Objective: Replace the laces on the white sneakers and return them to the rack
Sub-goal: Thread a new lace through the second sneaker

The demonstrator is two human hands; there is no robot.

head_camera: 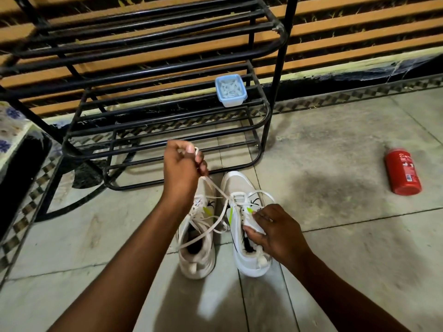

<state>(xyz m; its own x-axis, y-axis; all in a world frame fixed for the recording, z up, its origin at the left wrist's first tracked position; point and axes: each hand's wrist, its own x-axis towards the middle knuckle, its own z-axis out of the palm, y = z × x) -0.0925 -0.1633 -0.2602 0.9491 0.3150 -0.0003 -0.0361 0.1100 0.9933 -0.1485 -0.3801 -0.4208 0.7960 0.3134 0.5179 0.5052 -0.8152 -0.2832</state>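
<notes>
On tiled floor, left hand pinches lace, right hand grips sneaker, partly hiding it.

Grey tiled floor meets an orange-slatted wall, dimly lit.

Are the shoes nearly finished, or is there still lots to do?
Lots left. Done: both sneakers sit on the floor by the rack. In hand: the left hand pulls up a white lace that runs only through the lowest eyelets of the sneaker the right hand holds. Left: thread the higher eyelets, see to the other sneaker, then put both on the rack.
</notes>
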